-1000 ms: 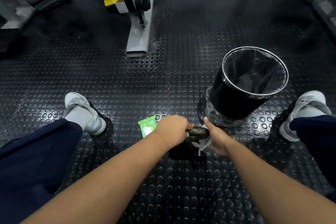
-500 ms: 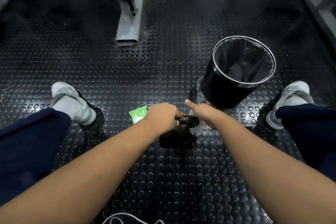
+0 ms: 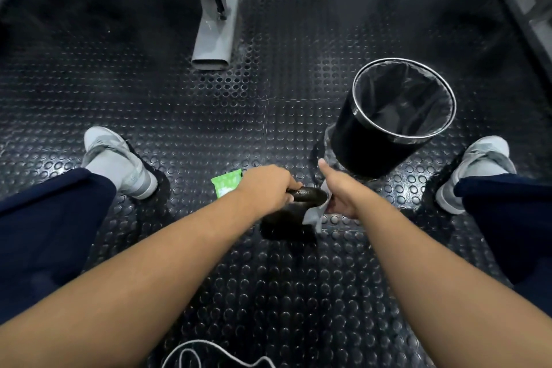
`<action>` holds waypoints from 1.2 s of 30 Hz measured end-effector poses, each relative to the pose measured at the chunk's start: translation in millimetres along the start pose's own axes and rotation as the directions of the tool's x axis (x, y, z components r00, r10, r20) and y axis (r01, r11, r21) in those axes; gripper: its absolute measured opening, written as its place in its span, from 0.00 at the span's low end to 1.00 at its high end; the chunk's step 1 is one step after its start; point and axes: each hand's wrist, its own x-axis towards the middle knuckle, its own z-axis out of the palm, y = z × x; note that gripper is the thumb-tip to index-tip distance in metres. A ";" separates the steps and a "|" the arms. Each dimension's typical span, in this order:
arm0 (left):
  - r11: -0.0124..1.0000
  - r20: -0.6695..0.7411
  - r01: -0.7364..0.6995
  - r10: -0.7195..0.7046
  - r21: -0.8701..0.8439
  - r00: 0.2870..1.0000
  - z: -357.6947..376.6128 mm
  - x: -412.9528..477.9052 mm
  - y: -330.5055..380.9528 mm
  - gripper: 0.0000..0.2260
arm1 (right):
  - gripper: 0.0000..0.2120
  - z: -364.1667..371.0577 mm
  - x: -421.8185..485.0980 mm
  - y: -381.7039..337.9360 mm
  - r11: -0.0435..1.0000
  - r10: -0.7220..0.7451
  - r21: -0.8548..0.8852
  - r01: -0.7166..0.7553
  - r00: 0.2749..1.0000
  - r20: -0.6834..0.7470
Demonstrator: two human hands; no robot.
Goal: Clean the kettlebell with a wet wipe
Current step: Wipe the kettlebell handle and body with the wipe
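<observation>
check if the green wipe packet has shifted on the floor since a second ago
No. The green wipe packet keeps the same offset from the black bin; only the camera view shifted.

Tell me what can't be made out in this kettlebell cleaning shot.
Head view:
- Kettlebell: body is dark on the black floor, handle partly under the left hand.
- Wipe: mostly covered by the right hand.
- Pack: one end behind the left hand, print too small to read.
- Bin: inside too dark.
- Cord: cut off by the bottom edge.
</observation>
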 end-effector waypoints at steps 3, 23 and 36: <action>1.000 -0.006 -0.002 0.002 0.013 1.000 -0.2 1.3 0.0 0.18 | 0.41 3.5 2.8 -10.2 0.981 -0.029 -0.195 0.022 0.999 -0.033; 0.999 -0.003 -0.039 0.039 -0.002 0.999 2.3 4.8 -3.0 0.14 | 0.46 6.9 5.8 -19.8 0.725 -0.151 -0.684 0.081 0.988 -0.043; 0.999 -0.014 -0.029 0.028 -0.023 0.999 8.2 5.3 -8.1 0.18 | 0.54 -1.2 13.5 -11.8 0.768 -0.058 -0.638 0.053 0.998 0.012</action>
